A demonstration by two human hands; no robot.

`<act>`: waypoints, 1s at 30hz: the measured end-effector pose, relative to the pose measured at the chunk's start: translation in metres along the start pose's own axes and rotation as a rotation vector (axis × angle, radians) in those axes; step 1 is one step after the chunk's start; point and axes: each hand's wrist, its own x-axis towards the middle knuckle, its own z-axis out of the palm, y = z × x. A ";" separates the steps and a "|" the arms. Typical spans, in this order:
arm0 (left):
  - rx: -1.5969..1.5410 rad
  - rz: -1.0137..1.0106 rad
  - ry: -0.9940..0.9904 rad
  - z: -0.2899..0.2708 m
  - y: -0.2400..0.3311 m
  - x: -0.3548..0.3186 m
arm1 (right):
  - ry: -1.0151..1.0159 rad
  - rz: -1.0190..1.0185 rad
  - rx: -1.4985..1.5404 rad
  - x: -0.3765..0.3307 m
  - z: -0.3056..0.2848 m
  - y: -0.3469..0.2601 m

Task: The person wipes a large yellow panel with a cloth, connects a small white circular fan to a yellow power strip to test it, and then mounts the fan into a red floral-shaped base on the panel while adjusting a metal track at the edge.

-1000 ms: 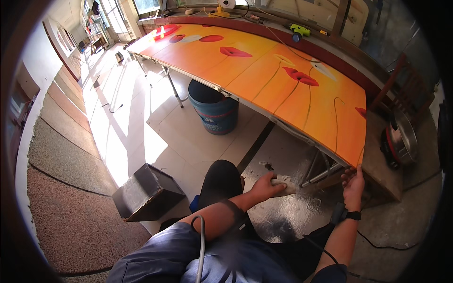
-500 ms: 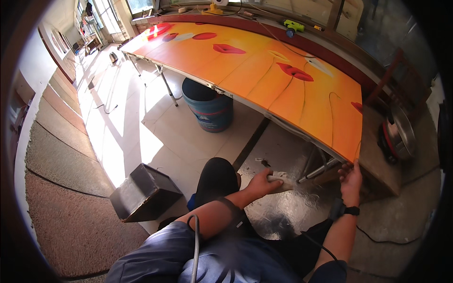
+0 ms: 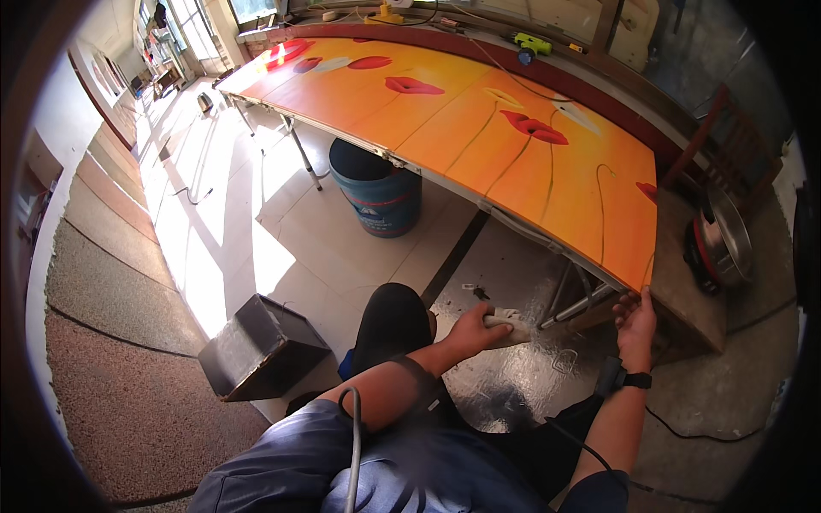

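Note:
My left hand (image 3: 469,333) is closed round a pale grey, elongated object (image 3: 513,330); its kind is not clear. It is held low, beside the metal leg (image 3: 590,305) of a long folding table. The table's top (image 3: 453,128) is orange and yellow, painted with red and white flowers on thin stems. At its near right corner, my right hand (image 3: 634,329) is raised with the palm partly showing. The fingers are curled, and the fingertips pinch the corner's edge. A dark band with a small black device (image 3: 611,376) sits on my right wrist.
Under the table stands a blue bucket (image 3: 380,203). An open dark box (image 3: 263,349) lies on the tiled floor to my left. At right, a round metal pan (image 3: 725,235) rests on a low brown surface. A yellow-green tool (image 3: 532,44) lies on the far ledge. A black cable (image 3: 701,438) trails at lower right.

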 end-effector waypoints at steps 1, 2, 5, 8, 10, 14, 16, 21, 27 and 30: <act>-0.010 -0.025 -0.024 -0.002 0.001 -0.001 | -0.002 0.000 -0.001 0.000 0.000 0.001; -0.007 -0.025 -0.022 -0.002 0.001 -0.001 | -0.004 0.000 -0.001 0.000 0.000 0.001; -0.005 -0.013 -0.015 -0.002 -0.001 -0.001 | -0.006 -0.001 0.000 0.000 -0.001 0.002; 0.008 0.022 0.008 0.000 -0.005 0.000 | 0.002 0.002 -0.004 0.001 0.000 0.002; 0.046 0.061 0.048 0.002 -0.005 0.000 | 0.006 0.005 -0.006 0.001 0.000 0.001; 0.005 0.023 0.025 0.002 0.000 -0.001 | 0.000 0.005 -0.002 -0.001 0.000 -0.001; -0.006 0.016 0.020 0.000 0.003 -0.003 | -0.004 0.004 -0.002 -0.002 0.001 0.000; -0.030 -0.001 0.002 -0.002 0.004 -0.002 | -0.001 -0.002 -0.009 -0.006 0.003 -0.003; -0.058 -0.016 -0.023 -0.004 0.006 -0.003 | -0.004 -0.006 -0.006 -0.007 0.005 -0.003; -0.035 0.023 0.011 0.000 0.000 -0.001 | -0.009 -0.006 -0.017 -0.004 0.002 -0.002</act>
